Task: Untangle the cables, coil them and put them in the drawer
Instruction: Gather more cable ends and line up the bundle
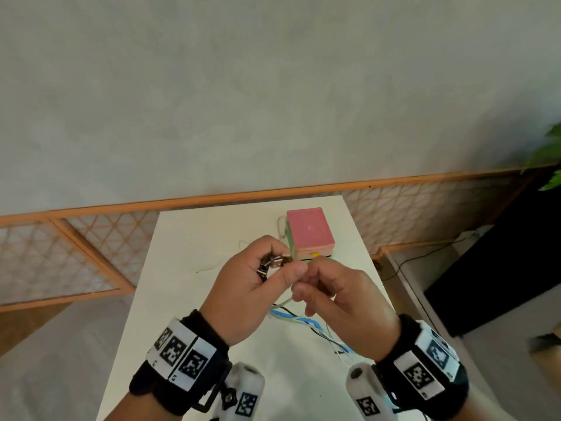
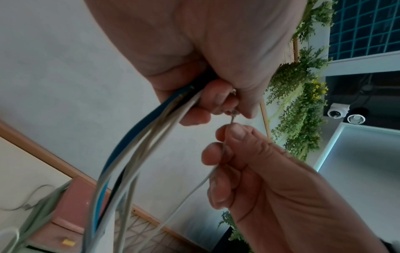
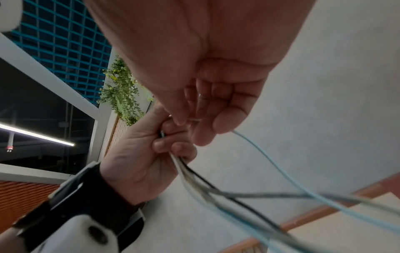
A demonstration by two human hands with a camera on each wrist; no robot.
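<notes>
Above the table both hands work on a tangled bundle of cables [image 1: 299, 319] in blue, white and black. My left hand [image 1: 273, 265] grips the bundle near its plugs [image 1: 274, 264]; the strands [image 2: 134, 154] hang out of the fist [image 2: 216, 106] down to the tabletop. My right hand [image 1: 306, 284] pinches one thin pale cable [image 2: 194, 186] between thumb and forefinger [image 2: 234, 132], right beside the left fist. That cable [image 3: 270, 162] trails away from the right hand [image 3: 190, 123], with the left hand [image 3: 171, 142] just below. Behind the hands stands a small pink drawer box [image 1: 309, 232].
The white table [image 1: 182, 299] is narrow and reaches back to a low orange-framed lattice fence [image 1: 91, 238]. A loose pale cable [image 1: 282, 226] lies beside the box, a thin wire [image 1: 212, 268] to the left. Black furniture [image 1: 501, 268] and a plant [image 1: 549, 159] stand at the right.
</notes>
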